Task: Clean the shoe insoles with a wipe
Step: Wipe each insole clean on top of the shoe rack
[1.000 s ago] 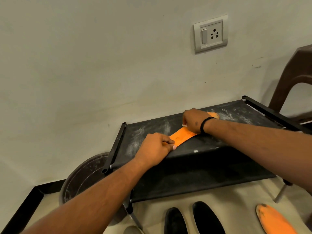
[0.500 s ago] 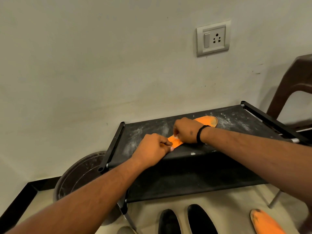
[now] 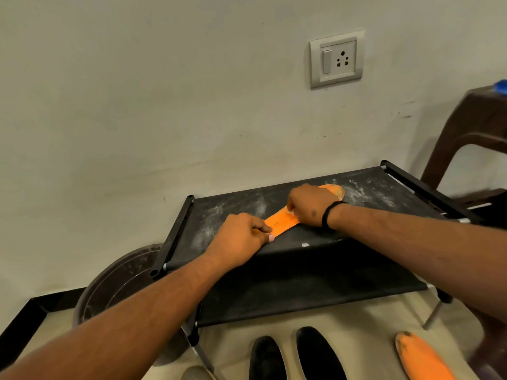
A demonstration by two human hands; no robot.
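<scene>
An orange insole (image 3: 282, 222) lies on the dusty black fabric top of a shoe rack (image 3: 233, 209). My left hand (image 3: 241, 238) pinches its near heel end and holds it down. My right hand (image 3: 311, 205) presses on the insole's middle with fingers curled over a small white wipe (image 3: 290, 212), of which only a sliver shows. The insole's toe end sticks out beyond my right hand. A second orange insole (image 3: 419, 357), dirty at its tip, lies on the floor at the lower right.
Two black shoes (image 3: 293, 355) stand on the floor below the rack. A round dark tub (image 3: 118, 281) sits left of the rack. A brown plastic chair (image 3: 472, 138) stands at the right. A wall socket (image 3: 337, 58) is above.
My right hand slid toward my left hand along the insole, then back toward the toe end. My left hand kept its hold on the heel end.
</scene>
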